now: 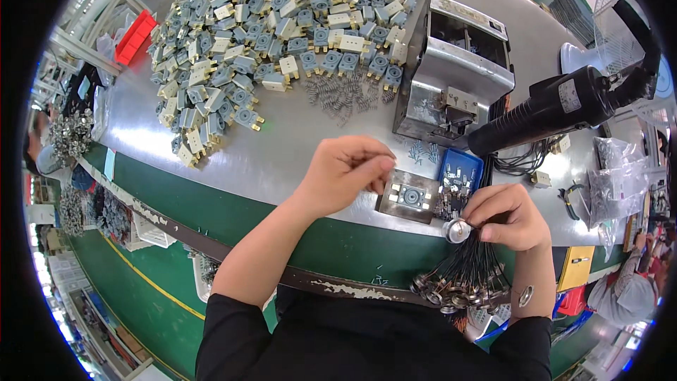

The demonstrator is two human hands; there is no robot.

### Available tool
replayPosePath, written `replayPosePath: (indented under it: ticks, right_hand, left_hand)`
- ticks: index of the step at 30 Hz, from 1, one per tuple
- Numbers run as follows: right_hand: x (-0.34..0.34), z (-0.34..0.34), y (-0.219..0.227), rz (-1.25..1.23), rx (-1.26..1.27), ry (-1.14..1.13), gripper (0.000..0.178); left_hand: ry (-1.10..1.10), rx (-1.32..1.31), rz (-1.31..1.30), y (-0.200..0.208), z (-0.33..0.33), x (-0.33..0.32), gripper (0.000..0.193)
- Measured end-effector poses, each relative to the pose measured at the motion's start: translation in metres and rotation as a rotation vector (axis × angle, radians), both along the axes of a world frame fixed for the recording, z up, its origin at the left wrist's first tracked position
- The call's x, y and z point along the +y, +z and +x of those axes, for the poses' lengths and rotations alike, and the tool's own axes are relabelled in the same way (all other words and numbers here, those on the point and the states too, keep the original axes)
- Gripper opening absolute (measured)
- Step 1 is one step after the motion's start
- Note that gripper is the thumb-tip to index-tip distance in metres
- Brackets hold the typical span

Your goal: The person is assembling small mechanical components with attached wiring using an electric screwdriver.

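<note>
On our grey metal desk (296, 144), one heap of grey-and-cream plastic switch bodies (275, 28); left hand (345, 169) pinched together, right hand (508, 215) clamped on one black wire bundle (469, 268)

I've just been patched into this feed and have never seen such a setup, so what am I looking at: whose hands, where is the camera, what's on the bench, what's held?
There is no robot: one fisheye camera on the worker's head looks down, so straight edges bend. The left hand pinches something too small to tell above a small square metal fixture with a grey part seated in it. The right hand grips a bundle of black wires ending in round metal discs. On the steel bench lie a heap of grey and cream parts, loose springs, a metal press-like machine, a blue tray and a black power tool.
</note>
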State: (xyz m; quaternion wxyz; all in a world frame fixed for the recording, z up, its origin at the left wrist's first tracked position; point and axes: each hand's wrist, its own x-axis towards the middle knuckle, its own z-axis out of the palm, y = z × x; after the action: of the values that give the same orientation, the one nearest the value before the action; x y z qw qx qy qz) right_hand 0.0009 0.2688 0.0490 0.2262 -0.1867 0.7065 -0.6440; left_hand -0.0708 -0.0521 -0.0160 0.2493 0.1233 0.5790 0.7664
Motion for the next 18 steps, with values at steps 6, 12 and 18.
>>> replayPosePath:
  ticks: [6, 12, 18]
  right_hand:
    - [0.005, 0.009, -0.025, -0.296, -0.092, -0.244, 0.028]
    - [-0.003, 0.013, -0.028, -0.445, -0.145, -0.325, 0.031]
    - [-0.006, 0.012, -0.022, -0.406, -0.169, -0.305, 0.033]
  left_hand:
    - [-0.025, 0.585, -0.312, -0.003, 0.005, 0.02, 0.018]
    - [-0.123, 0.744, -0.311, -0.003, 0.004, 0.027, 0.022]
    - [-0.127, 0.662, -0.332, -0.004, 0.004, 0.024, 0.027]
